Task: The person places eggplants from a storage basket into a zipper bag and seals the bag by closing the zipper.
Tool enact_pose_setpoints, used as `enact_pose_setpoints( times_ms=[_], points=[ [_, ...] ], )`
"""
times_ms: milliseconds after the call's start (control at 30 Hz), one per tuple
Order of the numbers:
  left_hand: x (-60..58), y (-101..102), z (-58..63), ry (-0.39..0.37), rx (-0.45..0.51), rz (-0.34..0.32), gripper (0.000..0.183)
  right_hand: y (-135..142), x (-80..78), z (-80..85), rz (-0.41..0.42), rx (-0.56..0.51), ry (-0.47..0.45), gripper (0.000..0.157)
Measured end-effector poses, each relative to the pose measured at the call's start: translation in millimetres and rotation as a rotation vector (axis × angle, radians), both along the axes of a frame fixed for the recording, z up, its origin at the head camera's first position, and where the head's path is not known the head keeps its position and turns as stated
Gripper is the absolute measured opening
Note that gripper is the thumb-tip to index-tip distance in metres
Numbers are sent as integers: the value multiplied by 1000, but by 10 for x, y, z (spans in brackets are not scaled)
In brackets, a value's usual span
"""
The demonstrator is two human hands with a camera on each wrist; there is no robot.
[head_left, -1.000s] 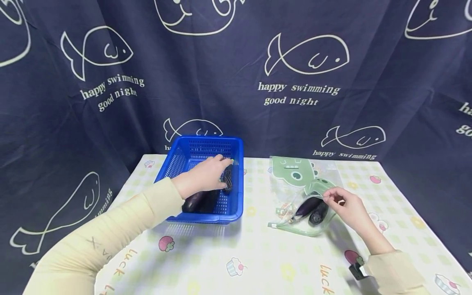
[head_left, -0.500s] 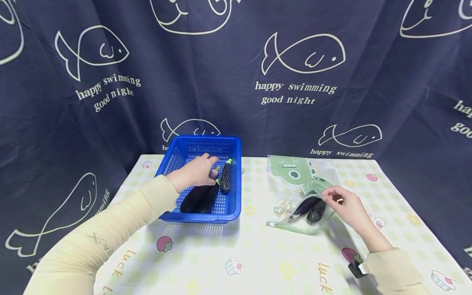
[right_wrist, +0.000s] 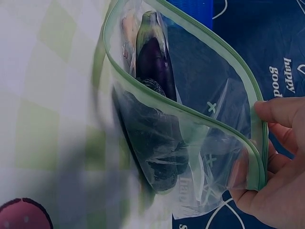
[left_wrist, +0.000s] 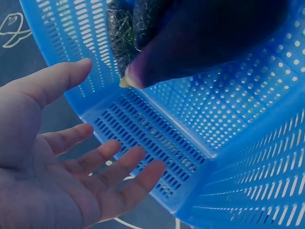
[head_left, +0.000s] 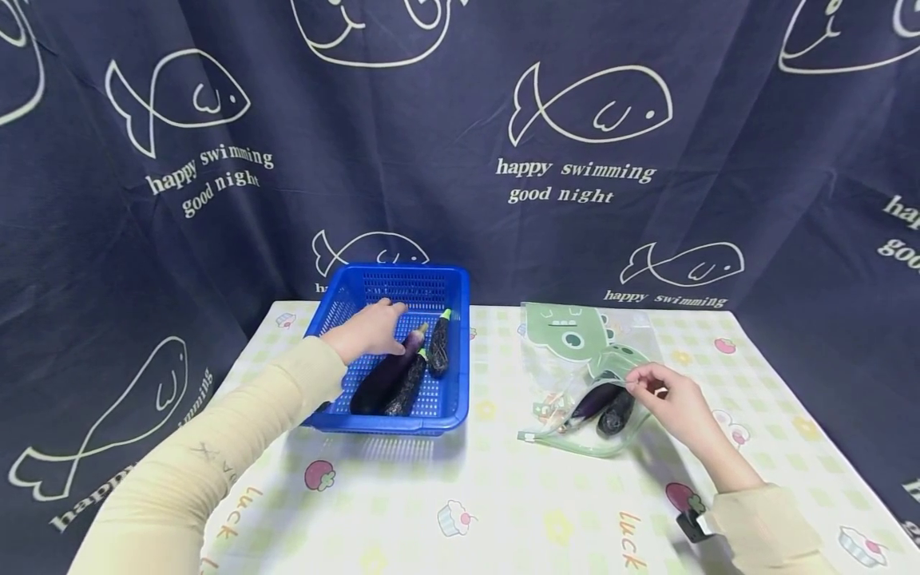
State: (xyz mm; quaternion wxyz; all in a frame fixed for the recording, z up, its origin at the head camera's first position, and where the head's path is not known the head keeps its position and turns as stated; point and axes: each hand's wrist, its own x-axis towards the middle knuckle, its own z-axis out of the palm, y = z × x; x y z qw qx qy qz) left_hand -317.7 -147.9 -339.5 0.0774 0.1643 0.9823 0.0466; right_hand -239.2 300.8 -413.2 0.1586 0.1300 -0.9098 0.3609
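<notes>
Found left hand (head_left: 370, 327) shifted leftward above the basket since half a second earlier, uncovering more of the vegetables beneath; right hand (head_left: 668, 395) in nearly the same spot as before. Logged left hand as spread wide, fingers slightly bent, thumb apart, holding nothing and clear of every vegetable in left wrist view. Recorded right hand as pinching the green rim of zip bag (head_left: 575, 449), thumb against fingers, mouth of the bag gaping.

Counted one blue basket (head_left: 424, 425) and one zip bag, both on one desk (head_left: 517, 511), apart from each other. Counted three vegetables in basket: one glossy eggplant (head_left: 388, 377); one front mottled vegetable (head_left: 407, 387), green-tipped, lying alongside it; one right mottled vegetable (head_left: 440, 351), also green-tipped, near the right wall. Counted two in zip bag, side by side: one bagged eggplant (head_left: 592, 403), one dull dark vegetable (head_left: 616, 415).

Saw glossy eggplant only partly in left wrist view: cut off at top edge, overlapping the mottled pair. Made out dull dark vegetable hazily through clear plastic in right wrist view. Could not place small pinkish patch (head_left: 552, 409): bag print or contents. Lost part of right hand past that view's right edge. Could not identify black object (head_left: 692, 525) at right cuff.
</notes>
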Motion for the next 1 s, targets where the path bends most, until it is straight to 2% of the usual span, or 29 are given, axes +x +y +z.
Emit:
enact_pose_setpoints(
  times_ms=[133,367,733,1000],
  points=[
    [-34,-20,-43,-21,13,21,77,-11,-5,-4,2,0,1,7],
    [-102,-29,-105,-144,9,117,83,-49,3,19,6,1,11,7],
    [-152,-58,-204,-255,-25,128,81,-82,1,27,14,-4,3,6],
    [-133,-48,-293,-377,98,215,79,-85,2,22,6,-3,5,6]
  ],
)
